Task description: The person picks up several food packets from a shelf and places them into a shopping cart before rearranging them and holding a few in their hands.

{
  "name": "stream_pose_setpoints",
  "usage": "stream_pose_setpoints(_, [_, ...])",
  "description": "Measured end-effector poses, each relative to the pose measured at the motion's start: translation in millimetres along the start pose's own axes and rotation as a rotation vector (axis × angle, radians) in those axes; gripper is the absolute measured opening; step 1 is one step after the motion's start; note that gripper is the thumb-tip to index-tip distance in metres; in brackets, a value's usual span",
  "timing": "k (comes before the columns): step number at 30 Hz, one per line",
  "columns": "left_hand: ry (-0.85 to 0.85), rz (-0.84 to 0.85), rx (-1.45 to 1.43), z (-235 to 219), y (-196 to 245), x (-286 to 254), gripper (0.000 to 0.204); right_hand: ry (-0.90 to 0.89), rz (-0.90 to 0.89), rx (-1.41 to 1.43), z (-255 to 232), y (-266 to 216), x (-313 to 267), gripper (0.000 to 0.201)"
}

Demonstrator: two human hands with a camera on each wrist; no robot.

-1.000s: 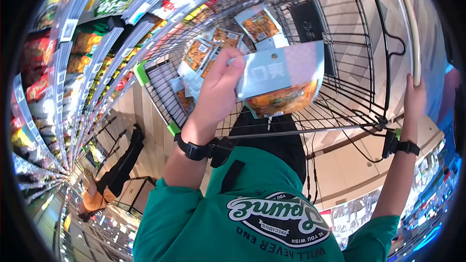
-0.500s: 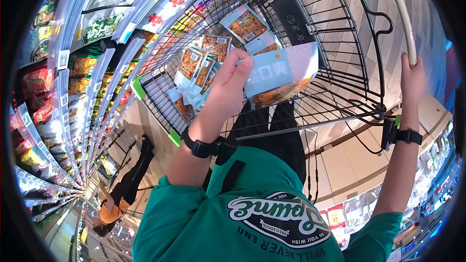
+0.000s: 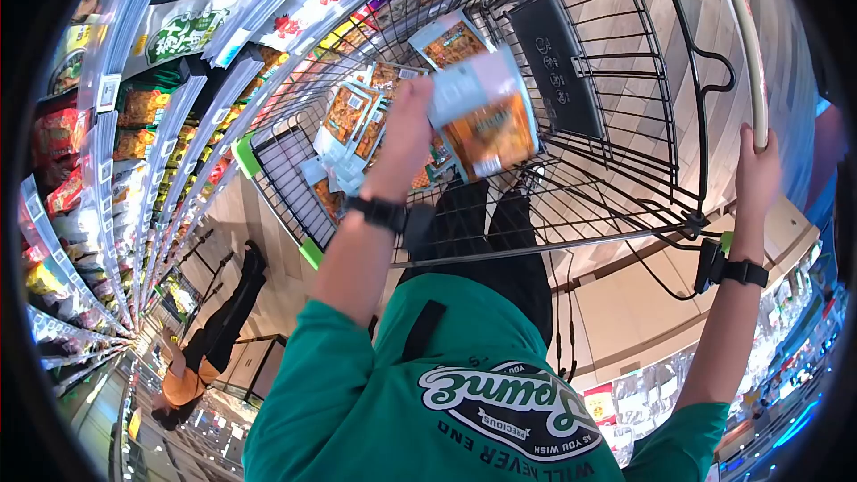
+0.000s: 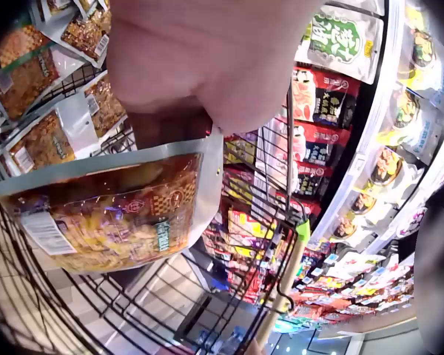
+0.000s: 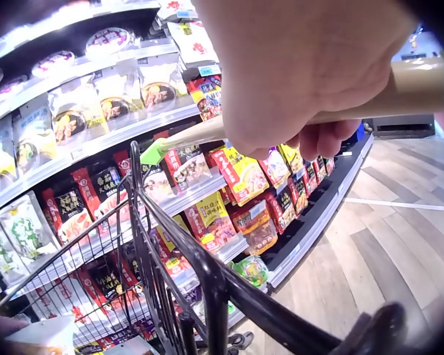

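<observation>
Shelves of packets line the left. The left hand grips a food pouch near a top corner, above other pouches in the cart, its fingers closed on the edge, though motion blur makes their exact placement uncertain. The pouch looks light, soft and slick, best taken by its flat sealed top. The right hand's fingers curl round the cart handle

Your left forearm angles forward and inward; left hand in a pinching grip. Your right forearm reaches forward, well out to the right; right hand closed, fingers curled.
</observation>
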State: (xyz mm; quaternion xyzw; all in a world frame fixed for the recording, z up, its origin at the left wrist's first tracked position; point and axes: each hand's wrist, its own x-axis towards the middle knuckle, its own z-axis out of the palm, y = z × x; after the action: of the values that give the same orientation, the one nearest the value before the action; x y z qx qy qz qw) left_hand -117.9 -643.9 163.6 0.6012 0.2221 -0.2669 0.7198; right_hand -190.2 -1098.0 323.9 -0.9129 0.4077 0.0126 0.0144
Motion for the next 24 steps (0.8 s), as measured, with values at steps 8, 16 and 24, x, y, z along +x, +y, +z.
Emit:
stream_pose_setpoints(8, [0.039, 0.128, 1.736, -115.4, -98.8, 124.9, 0.038, 0.066, -0.086, 0.021, 7.3, 12.1, 5.7, 0.042])
stream_pose_setpoints(16, [0.012, 0.011, 0.820, -23.2, -165.7, 78.5, 0.030, 0.015, -0.058, 0.048, 10.1, 24.0, 11.8, 0.039])
stream_pose_setpoints(24, [-0.164, -0.103, 0.941, 24.8, -210.6, 21.9, 0.029, 0.003, -0.048, 0.003, 7.4, 26.2, 13.8, 0.041])
